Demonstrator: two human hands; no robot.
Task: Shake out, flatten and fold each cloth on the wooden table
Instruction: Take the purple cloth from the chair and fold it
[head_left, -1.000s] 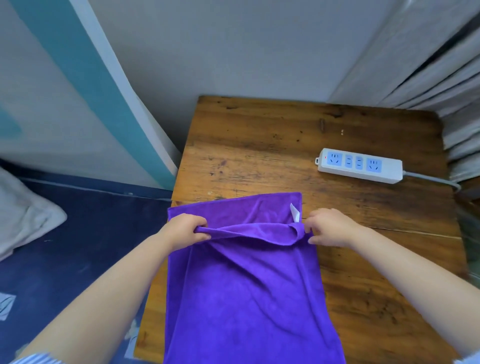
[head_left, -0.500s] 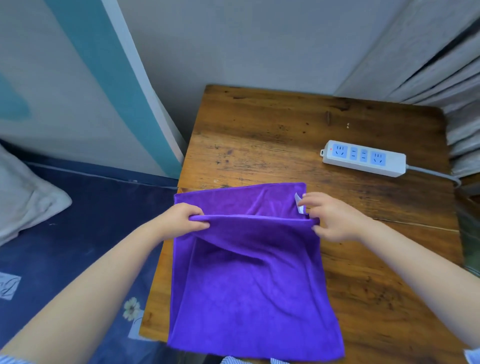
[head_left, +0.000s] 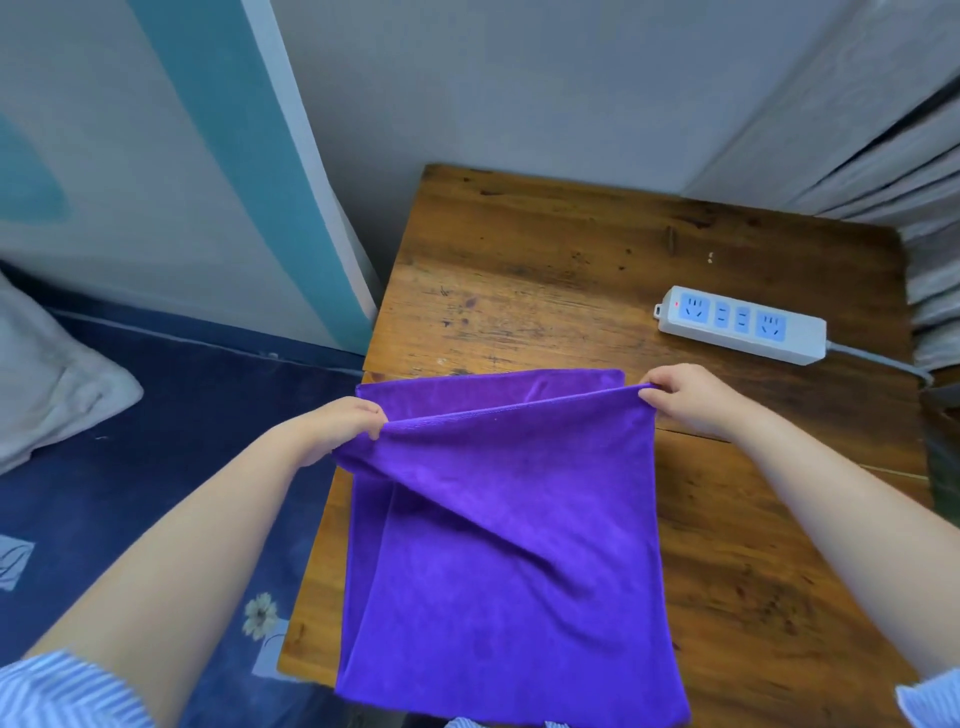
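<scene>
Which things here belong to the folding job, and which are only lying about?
For the job: purple cloth, left hand and right hand pinching its corners, wooden table.
Lying about: power strip, white pillow.

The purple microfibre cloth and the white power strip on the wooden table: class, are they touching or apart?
Apart. The head view shows bare wooden table between the purple microfibre cloth and the white power strip, which lies further back on the right.

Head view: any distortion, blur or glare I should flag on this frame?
Head view: wide-angle bending curves the wall stripe and table edges; striped sleeve at the lower left is smeared; purple cloth and power strip are sharp; soft even light, no glare.
</scene>
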